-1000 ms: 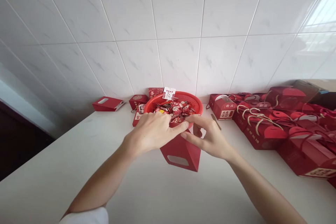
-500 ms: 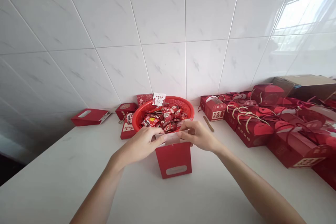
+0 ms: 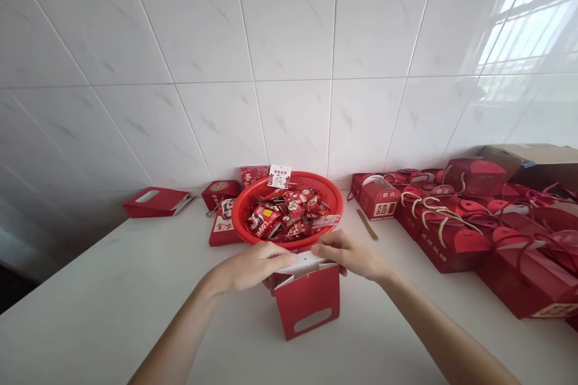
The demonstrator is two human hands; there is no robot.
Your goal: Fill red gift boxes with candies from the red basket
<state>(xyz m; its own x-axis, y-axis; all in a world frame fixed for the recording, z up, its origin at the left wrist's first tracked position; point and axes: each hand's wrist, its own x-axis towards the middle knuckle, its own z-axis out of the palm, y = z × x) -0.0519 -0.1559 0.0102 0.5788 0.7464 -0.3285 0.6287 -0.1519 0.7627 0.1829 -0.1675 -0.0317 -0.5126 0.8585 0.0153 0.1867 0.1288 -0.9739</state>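
Note:
A red paper gift box (image 3: 309, 298) with an oval window low on its front stands on the white table, its top open and the white inside showing. My left hand (image 3: 255, 266) grips the upper left of the box, thumb on the rim and the other fingers partly hidden behind. On the upper right, my right hand (image 3: 350, 254) pinches the back flap and edge between thumb and fingers. Just behind the box sits a red plastic basket (image 3: 237, 222) heaped with wrapped sweets (image 3: 289, 213).
Many red gift boxes (image 3: 451, 240) with cord handles crowd the right side, a cardboard box (image 3: 533, 153) behind them. A flat red box (image 3: 158, 201) lies at left, smaller red boxes (image 3: 221, 194) beside the basket. A thin brown strip (image 3: 367, 224) lies right of it. A tiled wall (image 3: 293, 120) closes the back.
The box appears lower and slightly further right, turned a little, with both hands still at its top rim. The view has shifted, so the basket and boxes also appear lower.

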